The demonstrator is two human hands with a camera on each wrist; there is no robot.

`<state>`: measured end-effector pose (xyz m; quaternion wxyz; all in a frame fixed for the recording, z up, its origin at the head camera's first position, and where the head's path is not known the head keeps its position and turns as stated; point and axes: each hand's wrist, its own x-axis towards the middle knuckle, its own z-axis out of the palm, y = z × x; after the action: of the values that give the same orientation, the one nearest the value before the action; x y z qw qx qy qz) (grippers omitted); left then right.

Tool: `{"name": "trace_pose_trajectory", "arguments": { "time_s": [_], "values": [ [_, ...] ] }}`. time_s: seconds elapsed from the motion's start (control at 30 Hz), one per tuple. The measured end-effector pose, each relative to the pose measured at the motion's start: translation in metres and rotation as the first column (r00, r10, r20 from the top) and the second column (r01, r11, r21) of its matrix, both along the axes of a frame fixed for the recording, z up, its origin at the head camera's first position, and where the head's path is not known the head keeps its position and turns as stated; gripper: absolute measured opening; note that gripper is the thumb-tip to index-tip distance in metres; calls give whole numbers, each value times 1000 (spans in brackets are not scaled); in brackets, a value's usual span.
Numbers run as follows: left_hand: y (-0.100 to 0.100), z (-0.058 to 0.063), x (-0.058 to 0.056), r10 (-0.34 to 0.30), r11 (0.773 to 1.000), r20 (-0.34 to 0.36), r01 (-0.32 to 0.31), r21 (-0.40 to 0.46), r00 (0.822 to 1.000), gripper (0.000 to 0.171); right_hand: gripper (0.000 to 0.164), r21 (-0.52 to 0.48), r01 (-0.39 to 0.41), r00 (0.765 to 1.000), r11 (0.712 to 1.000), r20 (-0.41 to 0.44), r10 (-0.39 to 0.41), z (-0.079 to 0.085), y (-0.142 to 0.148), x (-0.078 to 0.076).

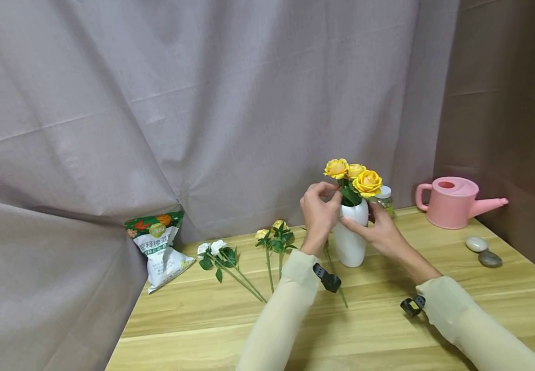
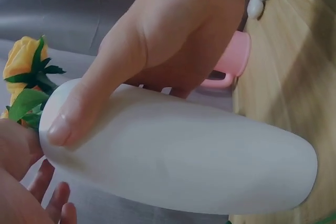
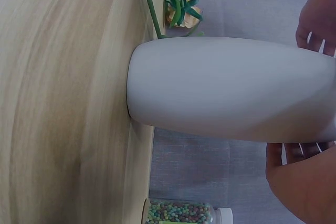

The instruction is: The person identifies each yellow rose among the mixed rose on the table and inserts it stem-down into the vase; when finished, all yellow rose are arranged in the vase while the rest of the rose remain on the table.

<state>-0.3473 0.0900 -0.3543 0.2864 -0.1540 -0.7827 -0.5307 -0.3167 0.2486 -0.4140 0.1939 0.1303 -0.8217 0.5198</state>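
Several yellow roses (image 1: 367, 183) stand in a white vase (image 1: 349, 242), which is upright on the table. At the vase's mouth my left hand (image 1: 320, 208) pinches a rose stem below the blooms, its fingertips partly hidden by leaves. My right hand (image 1: 378, 232) grips the upper part of the vase, its thumb (image 2: 71, 119) across the near side and its fingers round the back. In the right wrist view the vase (image 3: 226, 87) lies sideways across the picture, with fingers at both sides of its upper end.
White roses (image 1: 211, 248) and more yellow roses (image 1: 272, 234) lie on the table left of the vase. A printed bag (image 1: 158, 252) is at the far left. A jar of coloured beads (image 3: 178, 212) stands behind the vase. To the right are a pink watering can (image 1: 452, 202) and two stones (image 1: 489, 258).
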Motion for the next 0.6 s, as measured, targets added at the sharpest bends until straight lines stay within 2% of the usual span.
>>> {"name": "trace_pose_trajectory", "arguments": {
  "time_s": [0.17, 0.33, 0.43, 0.6],
  "values": [
    [-2, 1, 1, -32, 999, 66, 31, 21, 997, 7, 74, -5, -7, 1000, 1000, 14, 7, 1, 0, 0],
    [-8, -2, 2, -126, 990, 131, 116, 86, 983, 7, 78, -22, -10, 1000, 1000, 20, 10, -2, 1, -2],
    [-14, -6, 3, -178, 979, 128, 162, 127, 976, 10, 77, -10, 0, 1000, 1000, 16, 0, -2, 1, -3],
    [-34, -16, 4, -218, 967, 84, 203, 152, 972, 15, 75, -18, -4, 1000, 1000, 11, 4, -2, 0, -4]
  ]
}}
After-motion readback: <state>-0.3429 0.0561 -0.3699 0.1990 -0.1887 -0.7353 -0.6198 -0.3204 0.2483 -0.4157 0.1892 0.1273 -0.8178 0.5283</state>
